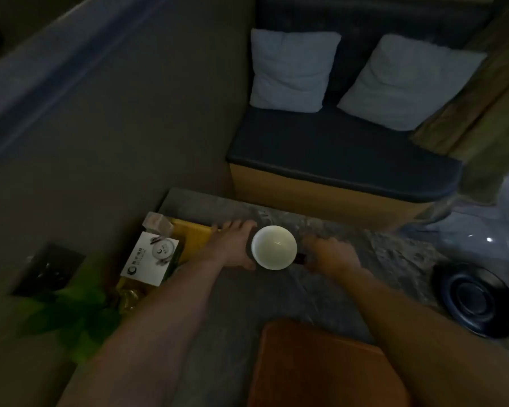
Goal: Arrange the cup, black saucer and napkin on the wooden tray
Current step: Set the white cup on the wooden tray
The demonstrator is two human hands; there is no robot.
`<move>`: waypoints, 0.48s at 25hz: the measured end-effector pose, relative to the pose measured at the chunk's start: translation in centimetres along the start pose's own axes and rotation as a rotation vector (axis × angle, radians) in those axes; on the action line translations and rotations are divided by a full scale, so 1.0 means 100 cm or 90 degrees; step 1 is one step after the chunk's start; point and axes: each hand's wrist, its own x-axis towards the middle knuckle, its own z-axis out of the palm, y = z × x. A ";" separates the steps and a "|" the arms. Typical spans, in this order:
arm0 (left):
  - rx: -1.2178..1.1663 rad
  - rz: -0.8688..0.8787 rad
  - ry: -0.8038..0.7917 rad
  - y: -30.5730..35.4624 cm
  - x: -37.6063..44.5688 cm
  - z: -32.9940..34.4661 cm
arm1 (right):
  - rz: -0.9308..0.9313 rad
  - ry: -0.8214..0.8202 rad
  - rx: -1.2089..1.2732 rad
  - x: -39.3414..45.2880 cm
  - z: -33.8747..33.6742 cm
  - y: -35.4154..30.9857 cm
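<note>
Cup [274, 247]: I see it white inside, dark outside, mouth up, on the table [247, 295] well beyond the wooden tray [321, 368], on the tray's far side and slightly to its left.
Left hand [232, 248]: I have it against the cup's left wall, fingers [235, 226] wrapped around the far-left side; it grips the cup.
Right hand [332, 254]: it sits just right of the cup with its fingers curled toward a dark part at the cup's right side, likely the handle; blur keeps me from telling whether they truly pinch it.
Black saucer [476, 301]: it lies well to the right of the tray, at the table's right edge, untouched.
Napkin: I cannot pick it out.
Key relation: the tray lies straight back toward me from the cup, between my forearms, so I judge the coming move is a pull toward my body; both hands are equally near.
Risk: I expect the cup could tip if one hand lets go early.
</note>
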 end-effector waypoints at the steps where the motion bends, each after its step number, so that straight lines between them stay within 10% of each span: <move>1: -0.008 0.011 -0.002 0.002 0.002 0.000 | -0.010 -0.004 0.012 0.004 0.002 0.000; 12: -0.128 0.044 0.075 0.005 0.006 0.027 | -0.003 0.095 0.205 0.001 0.035 0.006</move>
